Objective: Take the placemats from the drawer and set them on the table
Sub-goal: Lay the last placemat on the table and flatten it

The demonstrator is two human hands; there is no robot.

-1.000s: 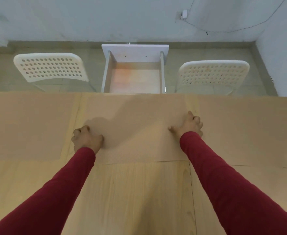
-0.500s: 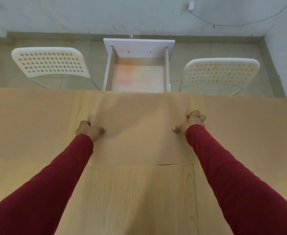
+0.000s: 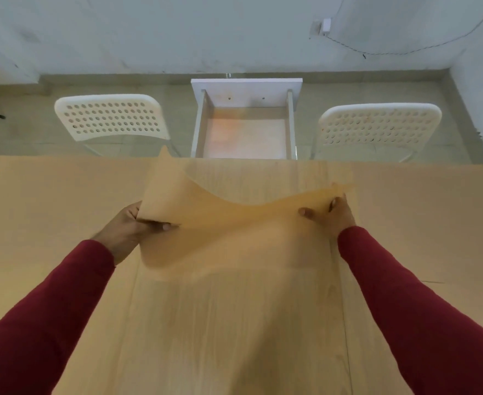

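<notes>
A thin tan placemat [image 3: 228, 229] is lifted off the wooden table [image 3: 234, 337], sagging in the middle with its far left corner curled up. My left hand [image 3: 129, 229] pinches its left edge and my right hand [image 3: 330, 215] pinches its right edge. Two more tan placemats lie flat on the table, one at the left [image 3: 52, 212] and one at the right [image 3: 422, 218]. The white drawer [image 3: 247, 89] stands open beyond the table's far edge, and I see nothing inside it.
Two white perforated chairs stand beyond the table, one left of the drawer [image 3: 109, 116] and one right of it [image 3: 377, 124]. A grey wall and tiled floor lie behind them. A wall socket with a cable [image 3: 323, 25] is at the upper right.
The middle placemat lay flat under both hands before; now both hands have raised it off the table and drawn it toward me, so it sags and its far edge curls.
</notes>
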